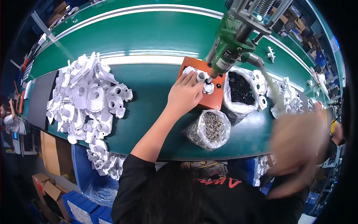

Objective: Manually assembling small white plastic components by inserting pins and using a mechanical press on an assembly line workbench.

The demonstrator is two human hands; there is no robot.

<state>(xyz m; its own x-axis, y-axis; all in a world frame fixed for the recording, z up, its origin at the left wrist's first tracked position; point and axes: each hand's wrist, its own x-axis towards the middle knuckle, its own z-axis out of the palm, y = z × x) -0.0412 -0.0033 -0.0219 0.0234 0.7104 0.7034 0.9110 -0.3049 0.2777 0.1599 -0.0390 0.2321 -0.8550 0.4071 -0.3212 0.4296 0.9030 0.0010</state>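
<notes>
My left hand (185, 91) lies over a white plastic housing (201, 77) on an orange fixture plate (211, 100), its fingers curled around the part's near side. Just above that part, the tip of a green drill-like machine (224, 54) reaches down close to it. Off to the right, my right hand (298, 143) is smeared by motion near the table's edge, so its fingers do not show. An open clear bag of metal screws (213, 128) stands below the plate. Beside the plate is a bag of small black parts (240, 89).
White plastic housings (84, 99) are heaped on the left of the green table (149, 89); more white parts (289, 97) lie at the right. Under the table stand a blue bin (84, 168) and a cardboard box (56, 153). A person (14, 121) is at the far left.
</notes>
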